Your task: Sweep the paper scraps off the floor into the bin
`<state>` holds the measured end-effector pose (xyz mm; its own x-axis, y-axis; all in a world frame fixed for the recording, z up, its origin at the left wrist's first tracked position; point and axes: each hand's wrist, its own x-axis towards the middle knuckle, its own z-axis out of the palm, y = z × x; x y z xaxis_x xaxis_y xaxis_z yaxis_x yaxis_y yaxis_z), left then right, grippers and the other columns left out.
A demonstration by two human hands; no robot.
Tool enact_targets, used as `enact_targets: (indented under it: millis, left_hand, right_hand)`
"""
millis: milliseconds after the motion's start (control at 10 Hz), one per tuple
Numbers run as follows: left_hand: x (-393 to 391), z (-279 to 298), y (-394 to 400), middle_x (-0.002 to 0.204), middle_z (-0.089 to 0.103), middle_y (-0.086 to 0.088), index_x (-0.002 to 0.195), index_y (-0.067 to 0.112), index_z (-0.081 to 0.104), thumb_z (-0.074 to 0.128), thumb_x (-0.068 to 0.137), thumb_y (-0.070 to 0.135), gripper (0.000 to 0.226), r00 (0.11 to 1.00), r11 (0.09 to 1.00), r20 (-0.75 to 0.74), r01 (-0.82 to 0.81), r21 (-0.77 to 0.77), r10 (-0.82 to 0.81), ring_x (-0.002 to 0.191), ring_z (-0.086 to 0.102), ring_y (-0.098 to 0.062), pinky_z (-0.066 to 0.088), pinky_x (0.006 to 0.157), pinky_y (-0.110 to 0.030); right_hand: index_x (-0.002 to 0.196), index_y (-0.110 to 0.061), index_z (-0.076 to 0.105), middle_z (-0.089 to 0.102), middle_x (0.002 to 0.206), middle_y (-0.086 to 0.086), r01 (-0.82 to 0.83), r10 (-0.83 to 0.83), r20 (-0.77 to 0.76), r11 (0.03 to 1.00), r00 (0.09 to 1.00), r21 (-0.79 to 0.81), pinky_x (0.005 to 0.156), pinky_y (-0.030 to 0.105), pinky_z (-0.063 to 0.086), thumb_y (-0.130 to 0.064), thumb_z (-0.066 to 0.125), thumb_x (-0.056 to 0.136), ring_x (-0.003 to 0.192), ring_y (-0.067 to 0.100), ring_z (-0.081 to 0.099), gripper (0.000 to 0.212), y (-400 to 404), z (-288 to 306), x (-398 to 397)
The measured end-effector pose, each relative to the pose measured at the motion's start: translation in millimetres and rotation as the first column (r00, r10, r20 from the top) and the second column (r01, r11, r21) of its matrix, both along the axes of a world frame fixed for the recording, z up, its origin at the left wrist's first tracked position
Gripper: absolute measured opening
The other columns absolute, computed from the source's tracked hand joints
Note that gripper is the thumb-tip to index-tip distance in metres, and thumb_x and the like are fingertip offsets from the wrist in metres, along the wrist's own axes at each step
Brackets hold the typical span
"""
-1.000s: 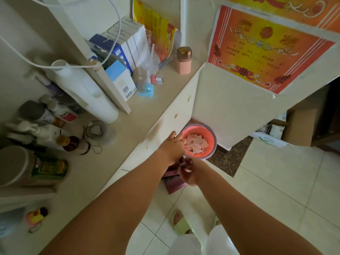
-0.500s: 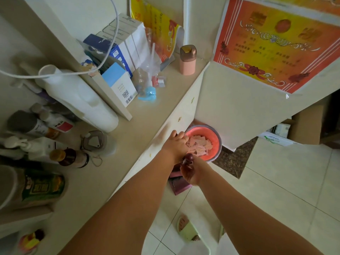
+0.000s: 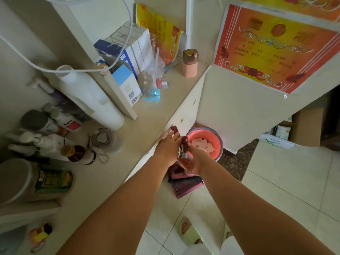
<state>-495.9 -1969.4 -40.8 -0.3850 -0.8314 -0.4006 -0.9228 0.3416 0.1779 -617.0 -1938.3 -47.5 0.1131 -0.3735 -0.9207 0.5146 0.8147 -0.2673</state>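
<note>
Broom and dustpan stand upright beside the filled bin, both hands at the handles.

The pink bin, right of frame centre, holds the paper scraps. The right hand lies just left of it, its grip spread with palm showing against the near-vertical broom handle. The left hand reaches past the worktop edge toward the dustpan handle; whether it pinches it I cannot tell. The dustpan sits on the floor below.
</note>
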Motion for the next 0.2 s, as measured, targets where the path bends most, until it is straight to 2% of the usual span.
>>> enact_targets:
  millis: [100, 200]
  left_hand:
    - [-3, 6, 18, 0.163, 0.013, 0.001, 0.154, 0.022, 0.020, 0.056, 0.095, 0.010, 0.070, 0.999, 0.999, -0.006, -0.043, 0.031, 0.043, 0.151, 0.006, -0.020, 0.034, 0.112, -0.040]
    - [-5, 7, 29, 0.163, 0.013, -0.004, 0.155, 0.021, 0.015, 0.056, 0.096, 0.011, 0.073, 0.994, 0.992, 0.036, -0.109, 0.062, 0.107, 0.151, 0.006, -0.023, 0.031, 0.113, -0.044]
  right_hand:
    - [0.132, -0.012, 0.048, 0.053, 0.127, 0.018, -0.100, 0.092, -0.123, 0.993, 0.988, -0.063, 0.056, 0.032, 0.056, -0.040, 0.056, 0.095, 0.088, 0.027, 0.064, 0.048, 8, 11, -5]
    - [0.127, -0.009, 0.050, 0.056, 0.114, 0.009, -0.230, 0.198, -0.258, 0.968, 0.946, -0.098, 0.074, 0.033, 0.056, -0.035, 0.053, 0.096, 0.097, 0.022, 0.059, 0.040, 17, 16, -8]
